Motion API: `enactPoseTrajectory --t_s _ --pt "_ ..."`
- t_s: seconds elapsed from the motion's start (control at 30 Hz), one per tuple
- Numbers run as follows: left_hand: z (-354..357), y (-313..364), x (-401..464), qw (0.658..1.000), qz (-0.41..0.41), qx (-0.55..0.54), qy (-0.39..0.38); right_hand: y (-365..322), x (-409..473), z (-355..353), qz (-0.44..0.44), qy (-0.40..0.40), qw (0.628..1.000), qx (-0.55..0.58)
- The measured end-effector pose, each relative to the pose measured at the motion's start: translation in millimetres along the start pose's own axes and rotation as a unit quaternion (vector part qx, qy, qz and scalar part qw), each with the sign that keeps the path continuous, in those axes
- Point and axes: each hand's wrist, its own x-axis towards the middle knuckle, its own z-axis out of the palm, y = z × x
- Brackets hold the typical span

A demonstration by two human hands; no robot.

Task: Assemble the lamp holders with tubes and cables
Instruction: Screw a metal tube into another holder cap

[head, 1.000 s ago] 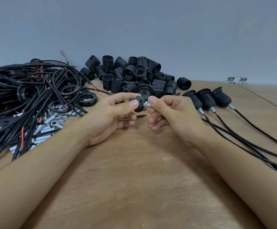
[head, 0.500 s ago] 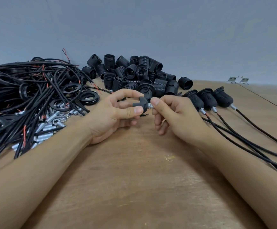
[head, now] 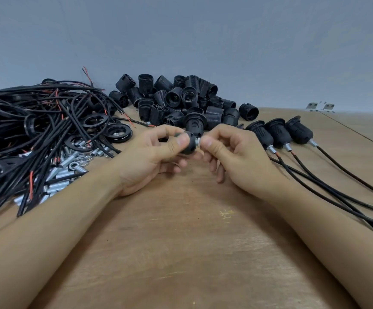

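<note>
Both forearms converge above the bench; left hand (head: pixel 149 157) and right hand (head: pixel 232 157) pinch, fingers curled.

The counter (head: pixel 181 253) is matt, scuffed wood. The lamp holders (head: pixel 181 103) are ribbed black plastic; the tubes (head: pixel 65 172) are shiny threaded metal. The cables (head: pixel 337 197) wear smooth black sheathing.

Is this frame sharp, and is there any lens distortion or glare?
Head view: fingers and the black cap they hold are motion-blurred; wide-angle lens bows the forearms and table outward; lighting soft and even, no glare, only faint shadows.
</note>
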Motion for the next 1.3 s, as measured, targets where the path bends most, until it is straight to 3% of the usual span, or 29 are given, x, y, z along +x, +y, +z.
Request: enactPoseTrajectory --t_s 0.33,0.7,0.93,1.07,1.17,1.3 --pt "0.3 1.1 -1.2 1.000 -0.004 -0.011 -0.009 -0.6 1.5 2.8 0.107 -0.038 0.993 -0.042" --pt "1.6 0.0 3.0 0.998 -0.008 -0.039 0.045 4.2 1.8 1.0 -0.024 0.016 0.998 -0.051" --pt "-1.4 0.1 1.6 0.999 -0.011 -0.040 0.035 5.2 1.1 -0.1 -0.060 0.035 0.986 -0.149" --pt "0.3 0.3 1.4 0.994 -0.034 -0.093 0.039 3.9 1.3 -1.8 -0.107 0.054 0.973 -0.197" --pt "2.3 0.5 1.4 0.990 -0.053 -0.119 0.050 2.9 1.9 -3.5 -0.105 0.052 0.967 -0.227" --pt "2.1 0.5 0.0 0.991 -0.036 -0.122 0.033 1.7 2.3 -3.4 -0.063 0.046 0.982 -0.171"
